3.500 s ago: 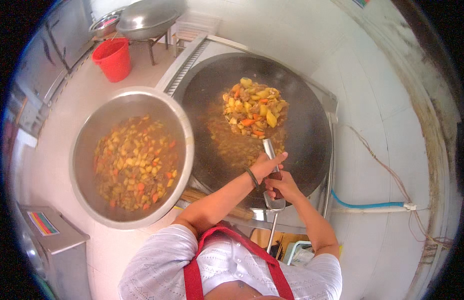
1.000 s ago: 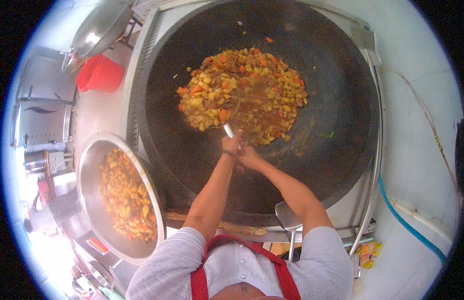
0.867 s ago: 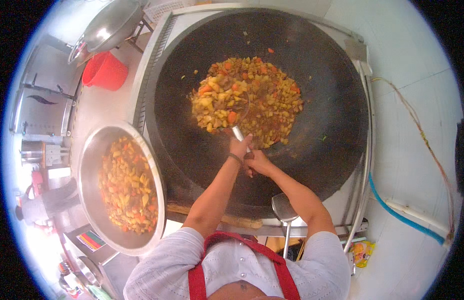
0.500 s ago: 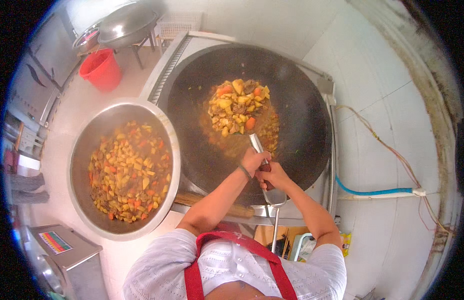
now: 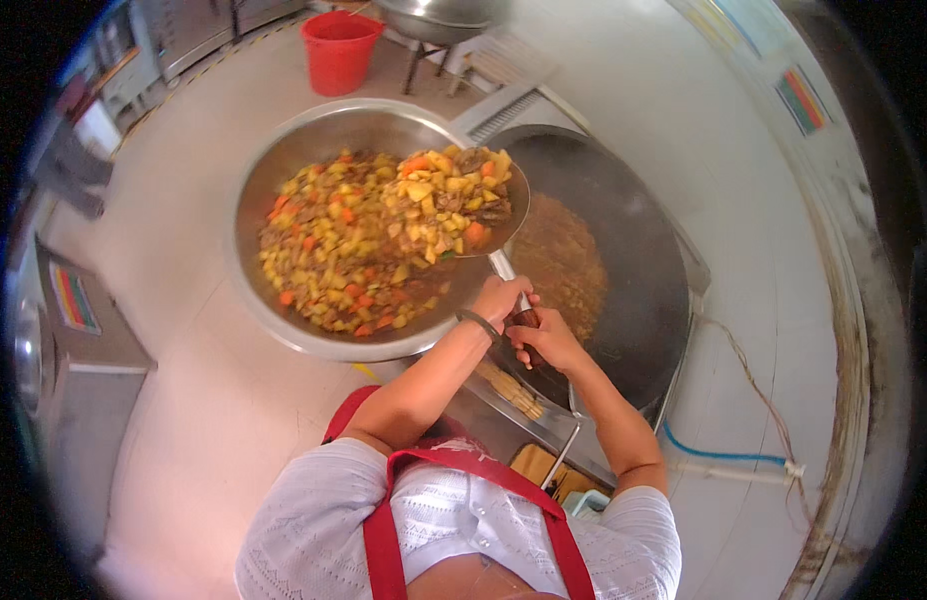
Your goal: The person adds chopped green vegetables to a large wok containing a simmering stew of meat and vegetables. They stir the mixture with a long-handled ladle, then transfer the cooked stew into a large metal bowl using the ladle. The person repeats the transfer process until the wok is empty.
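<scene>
Ladle swung left, heaped, over basin

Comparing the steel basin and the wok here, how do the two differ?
The basin is silvery, while the wok is dark. The basin's food shows distinct yellow and orange chunks; the wok's food looks browner and blurrier. The loaded ladle overlaps the basin's right side in the picture, with the wok's food lying beyond it. Both vessels are round, open and hold food.
</scene>
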The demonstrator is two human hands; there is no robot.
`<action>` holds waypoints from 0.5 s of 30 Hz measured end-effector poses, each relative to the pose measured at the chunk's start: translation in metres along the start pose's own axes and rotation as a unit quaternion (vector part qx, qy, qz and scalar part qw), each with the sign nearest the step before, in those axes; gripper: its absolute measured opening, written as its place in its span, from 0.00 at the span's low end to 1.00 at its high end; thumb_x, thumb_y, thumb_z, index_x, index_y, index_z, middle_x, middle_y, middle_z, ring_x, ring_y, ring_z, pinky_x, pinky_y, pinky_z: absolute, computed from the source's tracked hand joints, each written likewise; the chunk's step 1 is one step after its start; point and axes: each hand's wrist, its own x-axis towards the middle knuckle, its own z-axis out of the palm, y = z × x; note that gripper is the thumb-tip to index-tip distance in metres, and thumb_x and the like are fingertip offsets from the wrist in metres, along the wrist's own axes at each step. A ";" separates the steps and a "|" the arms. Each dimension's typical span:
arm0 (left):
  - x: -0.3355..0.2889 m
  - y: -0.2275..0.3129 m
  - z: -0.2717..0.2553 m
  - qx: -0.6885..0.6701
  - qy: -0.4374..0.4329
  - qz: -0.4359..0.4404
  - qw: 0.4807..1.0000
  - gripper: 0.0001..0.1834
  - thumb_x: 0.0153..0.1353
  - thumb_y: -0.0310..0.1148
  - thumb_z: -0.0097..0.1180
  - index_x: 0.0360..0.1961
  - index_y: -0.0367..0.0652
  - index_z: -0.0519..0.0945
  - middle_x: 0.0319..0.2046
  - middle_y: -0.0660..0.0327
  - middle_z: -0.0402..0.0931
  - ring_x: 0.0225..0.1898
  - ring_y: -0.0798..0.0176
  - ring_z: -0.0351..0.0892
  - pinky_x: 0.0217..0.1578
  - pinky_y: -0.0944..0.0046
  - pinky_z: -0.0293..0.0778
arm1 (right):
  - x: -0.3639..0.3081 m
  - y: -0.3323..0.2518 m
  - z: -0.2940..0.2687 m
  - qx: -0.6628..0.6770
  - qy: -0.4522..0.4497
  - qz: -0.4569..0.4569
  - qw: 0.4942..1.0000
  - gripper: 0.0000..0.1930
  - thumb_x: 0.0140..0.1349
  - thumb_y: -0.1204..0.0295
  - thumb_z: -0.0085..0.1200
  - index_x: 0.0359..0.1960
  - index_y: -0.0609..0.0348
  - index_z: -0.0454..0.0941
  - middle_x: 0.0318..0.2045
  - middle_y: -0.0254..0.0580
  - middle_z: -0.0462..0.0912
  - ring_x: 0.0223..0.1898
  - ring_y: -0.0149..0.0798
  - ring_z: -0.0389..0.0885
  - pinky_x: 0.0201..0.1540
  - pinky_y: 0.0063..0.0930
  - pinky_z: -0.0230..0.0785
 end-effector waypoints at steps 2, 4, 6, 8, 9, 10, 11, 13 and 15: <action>-0.003 -0.004 -0.012 -0.052 0.028 -0.006 0.998 0.09 0.51 0.30 0.52 0.23 0.33 0.75 0.22 0.57 0.75 0.22 0.63 0.73 0.20 0.62 0.69 | 0.006 -0.003 0.016 -0.124 0.037 -0.013 0.991 0.09 0.50 0.71 0.54 0.25 0.66 0.71 0.15 0.41 0.74 0.17 0.36 0.76 0.20 0.31 0.67; 0.001 -0.008 -0.017 -0.113 0.021 -0.018 0.993 0.08 0.53 0.30 0.51 0.26 0.34 0.73 0.23 0.58 0.73 0.24 0.62 0.72 0.23 0.61 0.70 | 0.007 -0.003 0.025 -0.271 0.107 -0.046 0.956 0.12 0.49 0.69 0.55 0.30 0.67 0.71 0.17 0.46 0.76 0.20 0.42 0.79 0.24 0.36 0.70; 0.003 -0.011 -0.015 -0.213 0.013 0.002 0.977 0.09 0.56 0.32 0.50 0.28 0.36 0.70 0.22 0.59 0.71 0.25 0.62 0.72 0.26 0.62 0.71 | 0.008 0.002 0.026 -0.463 0.174 -0.081 0.865 0.17 0.49 0.68 0.55 0.36 0.68 0.70 0.19 0.51 0.77 0.22 0.49 0.79 0.28 0.41 0.71; 0.003 -0.009 -0.013 -0.284 -0.015 0.018 0.958 0.11 0.59 0.36 0.49 0.29 0.40 0.66 0.21 0.60 0.67 0.24 0.60 0.70 0.30 0.62 0.70 | 0.006 0.002 0.028 -0.569 0.209 -0.091 0.790 0.25 0.49 0.69 0.54 0.48 0.67 0.64 0.22 0.57 0.78 0.26 0.57 0.79 0.30 0.47 0.70; 0.006 -0.006 -0.008 -0.307 -0.034 0.033 0.951 0.12 0.60 0.37 0.49 0.27 0.41 0.64 0.20 0.60 0.66 0.23 0.60 0.68 0.29 0.62 0.70 | 0.008 0.005 0.024 -0.560 0.224 -0.107 0.790 0.25 0.49 0.69 0.55 0.48 0.68 0.63 0.22 0.57 0.78 0.26 0.56 0.79 0.31 0.47 0.70; 0.009 -0.004 -0.003 -0.302 -0.027 0.035 0.952 0.12 0.60 0.37 0.49 0.27 0.41 0.64 0.19 0.60 0.65 0.22 0.60 0.68 0.29 0.62 0.69 | 0.010 0.008 0.019 -0.550 0.240 -0.121 0.791 0.26 0.48 0.69 0.55 0.49 0.68 0.63 0.23 0.57 0.78 0.27 0.56 0.79 0.31 0.47 0.70; 0.013 -0.002 0.002 -0.297 -0.020 0.035 0.954 0.12 0.60 0.36 0.49 0.26 0.42 0.64 0.19 0.60 0.65 0.21 0.60 0.67 0.28 0.62 0.69 | 0.013 0.011 0.014 -0.539 0.256 -0.135 0.791 0.27 0.48 0.69 0.56 0.49 0.68 0.63 0.23 0.57 0.78 0.27 0.56 0.79 0.31 0.46 0.70; 0.029 -0.006 0.019 -0.259 -0.015 0.058 0.964 0.13 0.60 0.38 0.50 0.26 0.42 0.64 0.18 0.60 0.66 0.21 0.61 0.68 0.27 0.62 0.70 | 0.016 0.014 -0.005 -0.480 0.269 -0.162 0.819 0.29 0.47 0.72 0.55 0.53 0.65 0.62 0.26 0.57 0.78 0.28 0.56 0.79 0.32 0.47 0.70; 0.042 -0.014 0.039 -0.202 -0.011 0.054 0.978 0.14 0.60 0.39 0.52 0.27 0.42 0.64 0.19 0.60 0.67 0.22 0.62 0.70 0.26 0.62 0.71 | 0.023 0.037 -0.031 -0.371 0.294 -0.214 0.854 0.29 0.47 0.73 0.55 0.53 0.64 0.62 0.27 0.57 0.78 0.29 0.57 0.79 0.32 0.47 0.70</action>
